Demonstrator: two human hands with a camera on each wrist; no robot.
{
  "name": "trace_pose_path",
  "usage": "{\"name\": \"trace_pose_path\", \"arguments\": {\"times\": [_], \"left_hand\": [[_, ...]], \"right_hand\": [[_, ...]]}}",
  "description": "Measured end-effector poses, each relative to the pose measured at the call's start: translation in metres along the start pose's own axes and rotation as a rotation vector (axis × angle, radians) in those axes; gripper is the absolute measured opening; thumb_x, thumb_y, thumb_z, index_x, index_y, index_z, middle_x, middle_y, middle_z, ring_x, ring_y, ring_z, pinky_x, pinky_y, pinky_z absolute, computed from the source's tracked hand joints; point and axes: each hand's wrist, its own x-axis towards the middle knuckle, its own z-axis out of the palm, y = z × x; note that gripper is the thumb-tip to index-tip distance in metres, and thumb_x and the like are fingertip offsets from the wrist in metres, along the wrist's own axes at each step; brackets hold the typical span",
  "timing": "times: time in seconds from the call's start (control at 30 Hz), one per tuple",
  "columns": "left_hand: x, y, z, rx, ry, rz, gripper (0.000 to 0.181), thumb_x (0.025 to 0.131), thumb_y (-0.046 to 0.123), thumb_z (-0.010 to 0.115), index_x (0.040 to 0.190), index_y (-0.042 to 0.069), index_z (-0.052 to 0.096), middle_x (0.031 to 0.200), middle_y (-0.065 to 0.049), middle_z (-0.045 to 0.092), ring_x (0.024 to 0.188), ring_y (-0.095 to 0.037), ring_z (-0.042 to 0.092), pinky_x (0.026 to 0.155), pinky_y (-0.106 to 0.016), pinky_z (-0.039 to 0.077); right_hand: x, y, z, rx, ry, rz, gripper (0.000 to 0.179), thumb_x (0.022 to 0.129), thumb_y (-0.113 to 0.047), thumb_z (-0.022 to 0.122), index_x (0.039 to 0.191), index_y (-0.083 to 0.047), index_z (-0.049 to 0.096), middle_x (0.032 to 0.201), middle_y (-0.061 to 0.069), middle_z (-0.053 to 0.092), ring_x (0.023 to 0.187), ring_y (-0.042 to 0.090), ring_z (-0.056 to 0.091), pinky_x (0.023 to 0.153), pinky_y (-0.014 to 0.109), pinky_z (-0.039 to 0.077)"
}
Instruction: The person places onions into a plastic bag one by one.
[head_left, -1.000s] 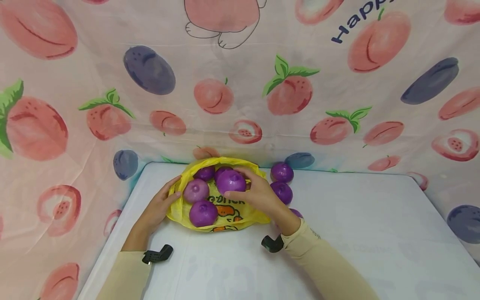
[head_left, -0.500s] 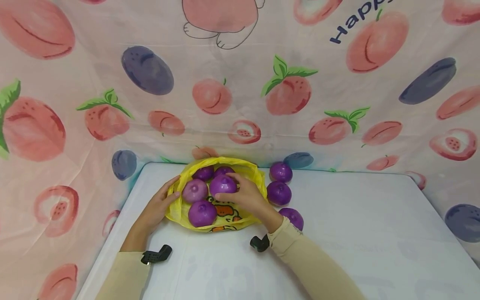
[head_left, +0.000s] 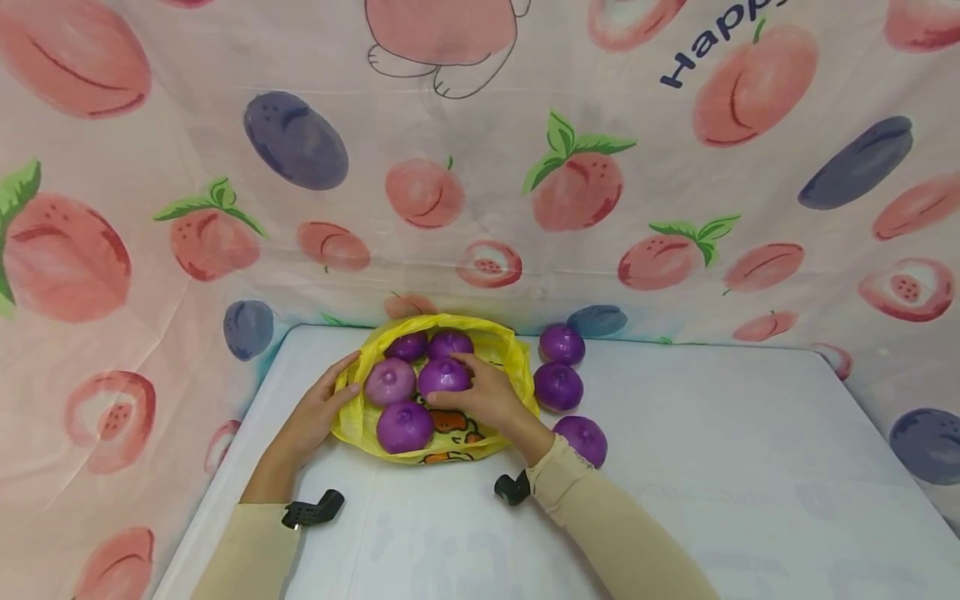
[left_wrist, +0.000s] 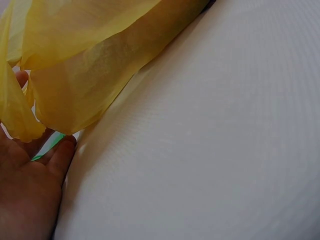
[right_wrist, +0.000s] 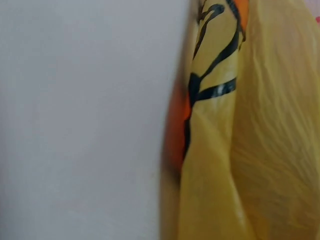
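Note:
A yellow plastic bag (head_left: 498, 350) lies with its mouth spread wide on the white table, several purple onions inside. My left hand (head_left: 317, 414) holds the bag's left rim, its thumb at the inner edge; the left wrist view shows the plastic (left_wrist: 85, 90) hanging over the fingers. Inside the mouth, my right hand (head_left: 491, 402) grips a purple onion (head_left: 444, 377) between thumb and fingers. Around it sit a paler onion (head_left: 390, 382), a front onion (head_left: 405, 427) and two back ones. In the right wrist view only the bag's printed side (right_wrist: 210, 150) shows, no hand.
Three more purple onions stand in a column right of the bag: a back one (head_left: 562, 344), a middle one (head_left: 558, 386) and a front one (head_left: 582, 440) partly behind the right sleeve. A fruit-print cloth (head_left: 480, 208) hangs behind the white table (head_left: 712, 433).
My right hand has moved left and slightly down into the bag with the onion, now beside the paler one. The front outside onion is more exposed. My left hand stays at the rim.

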Motion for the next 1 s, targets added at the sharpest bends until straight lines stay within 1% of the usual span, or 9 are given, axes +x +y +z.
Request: {"name": "trace_pose_path", "arguments": {"times": [0.17, 0.3, 0.63, 0.87, 1.0], "left_hand": [[0.0001, -0.0001, -0.0005, 0.003, 0.0, 0.004, 0.062, 0.105, 0.04, 0.055, 0.161, 0.035, 0.029, 0.171, -0.005, 0.019, 0.155, -0.03, 0.022, 0.099, -0.007, 0.038], [-0.0004, 0.0007, -0.0003, 0.004, 0.004, -0.007, 0.062, 0.105, 0.04, 0.056, 0.161, 0.035, 0.029, 0.171, -0.003, 0.019, 0.156, -0.029, 0.021, 0.099, -0.006, 0.038], [-0.0009, 0.0017, 0.0005, 0.026, 0.004, -0.014, 0.063, 0.105, 0.041, 0.055, 0.162, 0.035, 0.028, 0.171, -0.002, 0.019, 0.156, -0.029, 0.021, 0.098, -0.005, 0.037], [0.0009, -0.0003, 0.0002, 0.014, 0.006, -0.011, 0.064, 0.104, 0.042, 0.058, 0.161, 0.036, 0.03, 0.171, -0.002, 0.02, 0.156, -0.029, 0.022, 0.098, -0.006, 0.038], [0.0015, -0.0008, 0.0003, 0.01, 0.005, -0.003, 0.064, 0.103, 0.042, 0.058, 0.161, 0.036, 0.03, 0.171, -0.002, 0.02, 0.156, -0.029, 0.022, 0.098, -0.005, 0.038]], "right_hand": [[0.003, 0.0038, 0.0031, -0.041, 0.011, -0.023, 0.091, 0.08, -0.055, 0.083, 0.154, -0.02, 0.044, 0.145, 0.014, 0.058, 0.123, 0.032, 0.061, 0.105, 0.05, 0.051], [0.0041, 0.005, 0.0053, -0.076, 0.005, -0.032, 0.088, 0.08, -0.055, 0.082, 0.153, -0.021, 0.046, 0.143, 0.014, 0.06, 0.123, 0.032, 0.061, 0.106, 0.05, 0.05], [0.0039, 0.0041, 0.0064, -0.147, -0.015, -0.024, 0.087, 0.083, -0.052, 0.08, 0.154, -0.019, 0.044, 0.145, 0.015, 0.058, 0.129, 0.035, 0.058, 0.109, 0.053, 0.047], [0.0052, 0.006, 0.0045, -0.172, -0.038, -0.049, 0.087, 0.084, -0.053, 0.079, 0.155, -0.019, 0.042, 0.147, 0.014, 0.057, 0.131, 0.036, 0.057, 0.11, 0.053, 0.046], [0.0057, 0.0079, 0.004, -0.183, -0.041, -0.043, 0.089, 0.083, -0.056, 0.079, 0.156, -0.02, 0.041, 0.148, 0.013, 0.057, 0.131, 0.035, 0.057, 0.111, 0.052, 0.046]]}}
